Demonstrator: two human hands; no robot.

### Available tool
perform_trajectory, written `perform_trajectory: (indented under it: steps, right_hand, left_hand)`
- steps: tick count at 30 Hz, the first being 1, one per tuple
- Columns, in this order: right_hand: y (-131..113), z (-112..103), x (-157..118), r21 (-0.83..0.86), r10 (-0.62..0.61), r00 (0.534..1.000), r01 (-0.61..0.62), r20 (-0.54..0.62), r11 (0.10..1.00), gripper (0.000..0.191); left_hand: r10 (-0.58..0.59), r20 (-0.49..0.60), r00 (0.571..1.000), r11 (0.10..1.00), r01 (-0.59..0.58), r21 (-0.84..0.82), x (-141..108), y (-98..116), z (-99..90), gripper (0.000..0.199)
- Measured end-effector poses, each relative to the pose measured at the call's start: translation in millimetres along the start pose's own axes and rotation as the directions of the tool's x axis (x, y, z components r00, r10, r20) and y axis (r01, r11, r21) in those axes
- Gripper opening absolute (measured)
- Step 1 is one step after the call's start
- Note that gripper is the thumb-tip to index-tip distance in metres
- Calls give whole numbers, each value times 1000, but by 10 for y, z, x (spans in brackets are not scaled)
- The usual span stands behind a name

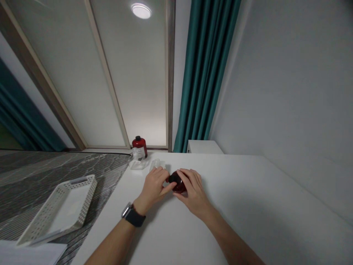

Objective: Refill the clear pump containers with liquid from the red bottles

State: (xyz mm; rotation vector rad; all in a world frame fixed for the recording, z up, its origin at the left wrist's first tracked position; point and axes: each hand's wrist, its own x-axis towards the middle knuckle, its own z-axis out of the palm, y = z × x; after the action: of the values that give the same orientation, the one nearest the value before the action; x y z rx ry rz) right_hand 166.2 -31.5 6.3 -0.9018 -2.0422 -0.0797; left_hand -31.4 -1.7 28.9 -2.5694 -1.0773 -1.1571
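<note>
A dark red bottle (pixel 179 183) with a black cap lies tilted over the white table (pixel 171 235), its cap end toward the left. My right hand (pixel 193 190) is wrapped round the bottle's body from the right. At the cap end, my left hand (pixel 154 186) has its fingers closed on the bottle's black cap, the thumb reaching along it. A watch with a black band is on my left wrist. Clear plastic pieces (pixel 157 164) lie just behind my left hand.
Another red bottle (pixel 140 146) with a black cap stands at the table's far left corner, beside clear plastic packaging (pixel 137 162). Left of the table are a white perforated basket (pixel 89 198) and white sheets (pixel 30 253). A white cabinet (pixel 205 147) stands behind the table.
</note>
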Motion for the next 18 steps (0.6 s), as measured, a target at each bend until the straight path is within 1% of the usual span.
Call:
perform_trajectory:
  steps: [2,4,8,14,18]
  right_hand:
    - [-2,4,2,-37,-34,999,34,2,999,81]
    - [-3,5,2,-54,-49,999,49,2,997,80]
    - [-14,-2,5,-56,-17,1000,19,21,998,76]
    - [-19,-33,10,12,36,998,-37,61,999,72]
    - [-3,-41,9,79,56,995,-63,86,995,68]
  left_hand:
    - [2,27,1000,1000,-3,24,4,-1,5,37]
    - [-6,67,998,1000,5,8,6,1,6,35]
    - [-38,141,989,996,49,-79,7,11,2,33]
    - [-76,185,980,965,119,-236,-14,15,8,29]
    - [-75,206,976,959,128,-254,-22,3,22,29]
